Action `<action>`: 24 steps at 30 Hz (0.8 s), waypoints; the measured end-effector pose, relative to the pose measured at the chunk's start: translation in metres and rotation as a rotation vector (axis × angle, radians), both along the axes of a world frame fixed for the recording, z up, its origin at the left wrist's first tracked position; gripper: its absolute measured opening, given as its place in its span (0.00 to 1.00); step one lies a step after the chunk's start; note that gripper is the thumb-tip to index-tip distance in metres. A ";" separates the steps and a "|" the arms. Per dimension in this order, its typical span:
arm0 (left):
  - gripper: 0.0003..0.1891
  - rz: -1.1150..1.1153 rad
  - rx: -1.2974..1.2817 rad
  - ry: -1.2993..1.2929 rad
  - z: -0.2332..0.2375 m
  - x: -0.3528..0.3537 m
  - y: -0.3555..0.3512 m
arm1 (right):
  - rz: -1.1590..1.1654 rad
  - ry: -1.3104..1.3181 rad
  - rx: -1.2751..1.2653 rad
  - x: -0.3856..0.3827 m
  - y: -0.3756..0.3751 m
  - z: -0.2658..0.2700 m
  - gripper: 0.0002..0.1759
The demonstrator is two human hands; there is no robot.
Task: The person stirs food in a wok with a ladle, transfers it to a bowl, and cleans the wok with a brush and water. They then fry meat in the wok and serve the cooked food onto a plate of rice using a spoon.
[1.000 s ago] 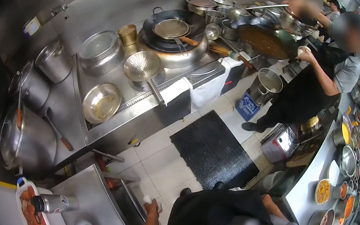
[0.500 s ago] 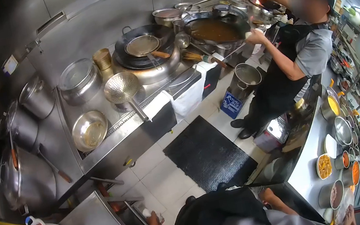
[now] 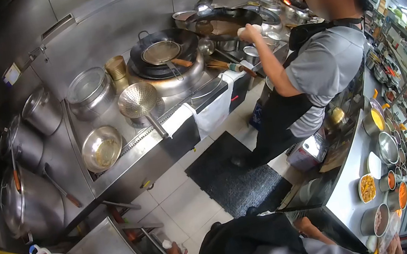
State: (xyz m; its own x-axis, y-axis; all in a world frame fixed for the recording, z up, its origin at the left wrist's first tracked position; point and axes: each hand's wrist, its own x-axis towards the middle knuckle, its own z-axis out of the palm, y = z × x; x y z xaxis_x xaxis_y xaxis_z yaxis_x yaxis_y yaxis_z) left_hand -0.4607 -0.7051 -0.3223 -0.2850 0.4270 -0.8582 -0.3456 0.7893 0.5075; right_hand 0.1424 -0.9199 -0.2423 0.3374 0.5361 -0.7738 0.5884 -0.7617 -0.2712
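Low in the head view, my left hand (image 3: 174,252) is closed around a small crumpled white cloth (image 3: 167,244). It hangs beside the steel side table (image 3: 100,237). My right hand (image 3: 303,224) is down at my other side, close to the dark side of the prep counter (image 3: 318,215); its fingers are mostly hidden. Across the aisle a co-worker tilts a large wok (image 3: 232,14) with one hand on a white cloth at its rim. The co-worker's other hand raises a long-handled ladle (image 3: 203,4) over the wok.
A black mat (image 3: 216,168) lies on the tiled floor. The stove holds a strainer-topped wok (image 3: 162,51), a perforated skimmer (image 3: 137,99) and a steel bowl (image 3: 102,147). Bowls of chopped food (image 3: 367,188) line the right counter. Another person's hand (image 3: 393,246) shows at lower right.
The co-worker has stepped onto the mat, closer to the stove. The wok of brown liquid is now tipped up, and the ladle has swung left. My hands have barely moved.
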 end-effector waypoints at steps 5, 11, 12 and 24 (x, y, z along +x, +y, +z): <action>0.22 0.009 -0.042 0.039 0.001 0.003 -0.003 | -0.269 -0.065 -0.148 -0.019 0.014 0.014 0.13; 0.22 0.078 -0.064 0.102 0.000 0.006 -0.004 | -0.239 -0.028 -0.058 -0.021 0.014 0.022 0.09; 0.22 0.075 -0.066 0.102 0.003 0.006 -0.005 | -0.279 -0.039 -0.062 -0.024 0.016 0.026 0.09; 0.22 0.139 -0.029 0.108 -0.002 0.000 -0.014 | 0.019 -0.059 0.083 -0.020 0.025 0.029 0.14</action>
